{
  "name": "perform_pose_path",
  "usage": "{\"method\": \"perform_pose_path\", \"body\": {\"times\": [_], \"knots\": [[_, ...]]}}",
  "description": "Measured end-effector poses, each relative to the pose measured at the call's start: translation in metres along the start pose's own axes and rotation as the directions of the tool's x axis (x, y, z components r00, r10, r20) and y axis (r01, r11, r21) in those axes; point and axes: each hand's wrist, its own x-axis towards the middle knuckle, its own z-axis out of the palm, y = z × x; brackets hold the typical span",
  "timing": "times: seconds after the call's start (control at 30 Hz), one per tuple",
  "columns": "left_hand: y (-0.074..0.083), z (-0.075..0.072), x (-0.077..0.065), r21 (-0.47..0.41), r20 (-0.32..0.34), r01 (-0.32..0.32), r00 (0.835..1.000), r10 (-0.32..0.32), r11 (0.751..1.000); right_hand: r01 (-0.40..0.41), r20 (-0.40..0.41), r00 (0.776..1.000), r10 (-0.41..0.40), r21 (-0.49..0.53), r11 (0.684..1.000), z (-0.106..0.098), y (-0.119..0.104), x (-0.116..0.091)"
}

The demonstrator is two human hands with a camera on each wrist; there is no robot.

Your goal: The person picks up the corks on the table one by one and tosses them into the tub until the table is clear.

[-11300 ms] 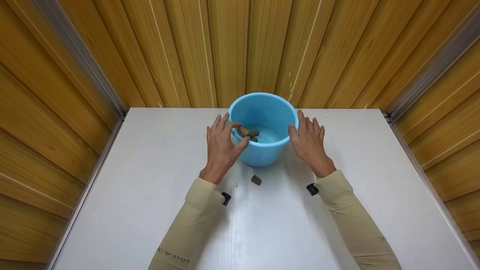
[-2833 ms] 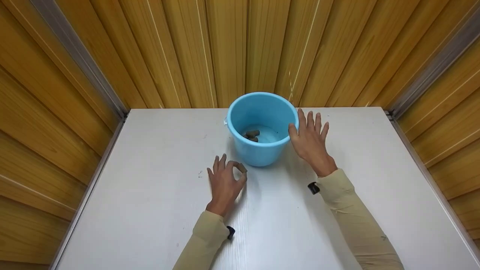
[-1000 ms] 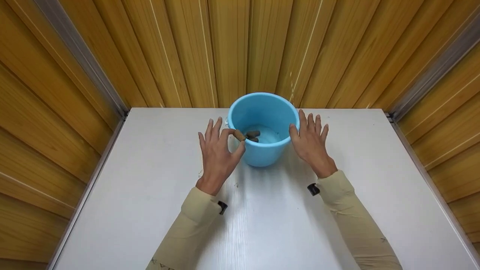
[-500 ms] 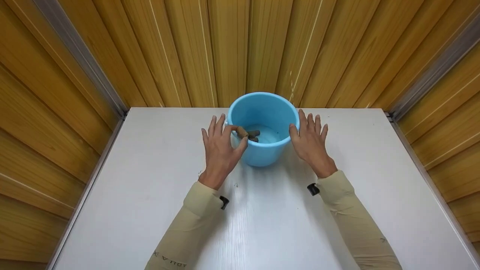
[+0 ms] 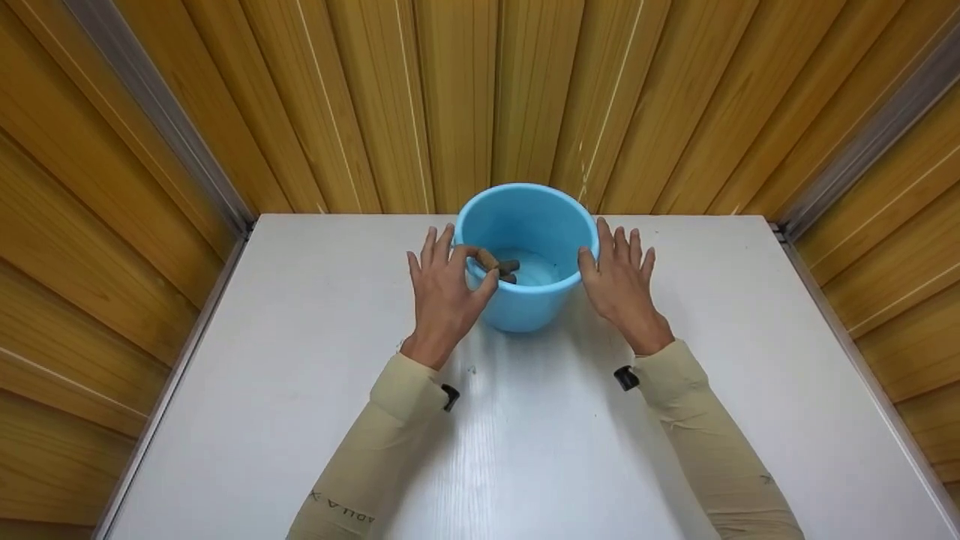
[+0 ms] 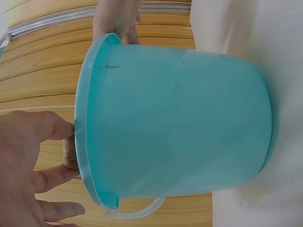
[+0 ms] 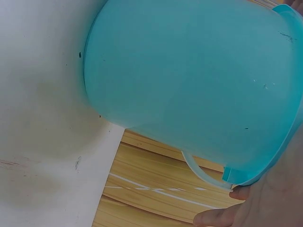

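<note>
A light blue bucket (image 5: pixel 523 307) stands upright near the back of the white table. Over its left front rim, my left hand (image 5: pixel 446 289) pinches a brown cork (image 5: pixel 487 259) between thumb and index finger, the other fingers spread. In the left wrist view, that cork (image 6: pixel 70 152) shows just past the rim, between the fingertips. A few more brownish corks (image 5: pixel 510 266) lie on the bucket's floor, partly hidden by the near wall. My right hand (image 5: pixel 621 285) holds the right side of the rim, its thumb over the edge and its fingers outside.
The white table (image 5: pixel 300 360) carries small dark specks. Wood-patterned walls (image 5: pixel 457 112) close in the back and both sides, right behind the bucket. A white handle (image 6: pixel 137 210) hangs at the bucket's side.
The left hand has risen from the table before the bucket to over its rim, bringing a cork. A brown piece on the table earliest is gone from there. The right hand stays at the rim.
</note>
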Motion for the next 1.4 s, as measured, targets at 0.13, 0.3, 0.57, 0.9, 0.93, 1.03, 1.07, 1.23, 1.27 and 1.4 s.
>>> {"method": "perform_pose_path", "body": {"times": [0.13, 0.3, 0.57, 0.9, 0.93, 1.03, 1.07, 1.23, 1.27, 1.4], "knots": [[-0.0005, 0.0013, 0.0014, -0.02, 0.005, -0.004, 1.0, 0.004, 1.0, 0.005, -0.002, 1.0, -0.005, 0.014, 1.0, 0.0005, -0.0001, -0.0004], [-0.0006, 0.0025, 0.0027, -0.028, 0.018, 0.008, 1.0, -0.008, 1.0, 0.013, -0.004, 1.0, -0.013, 0.031, 0.999, 0.0019, 0.0008, 0.0], [-0.001, 0.0032, 0.0067, -0.014, 0.035, 0.02, 0.999, -0.019, 1.0, 0.008, -0.006, 1.0, -0.007, 0.026, 1.0, 0.0038, 0.001, 0.0018], [-0.0013, 0.003, 0.0088, -0.031, 0.059, 0.052, 0.997, -0.05, 0.998, -0.006, 0.001, 1.0, 0.006, 0.004, 1.0, 0.0047, 0.0002, 0.0032], [-0.0012, 0.0031, 0.0087, -0.033, 0.06, 0.051, 0.997, -0.049, 0.998, -0.007, 0.002, 1.0, 0.007, 0.006, 1.0, 0.0046, 0.0003, 0.0031], [-0.0013, 0.0033, 0.0087, -0.031, 0.057, 0.046, 0.997, -0.044, 0.998, -0.007, 0.004, 1.0, 0.007, 0.016, 1.0, 0.0044, 0.0005, 0.003], [-0.0015, 0.0034, 0.0087, -0.03, 0.055, 0.04, 0.998, -0.038, 0.999, -0.004, 0.002, 1.0, 0.004, 0.019, 1.0, 0.0044, 0.0005, 0.003], [-0.0025, 0.0035, 0.0082, -0.036, 0.037, 0.007, 0.999, -0.005, 0.999, 0.012, -0.017, 1.0, -0.011, 0.024, 1.0, 0.0045, 0.0006, 0.0024], [-0.0026, 0.0036, 0.008, -0.037, 0.034, 0.001, 0.999, 0.0, 0.999, 0.014, -0.018, 1.0, -0.014, 0.026, 1.0, 0.0045, 0.0006, 0.0023], [-0.0024, 0.0038, 0.0077, -0.027, 0.032, 0.007, 0.999, -0.006, 1.0, 0.014, -0.008, 1.0, -0.014, 0.024, 1.0, 0.0048, 0.0006, 0.0023]]}}
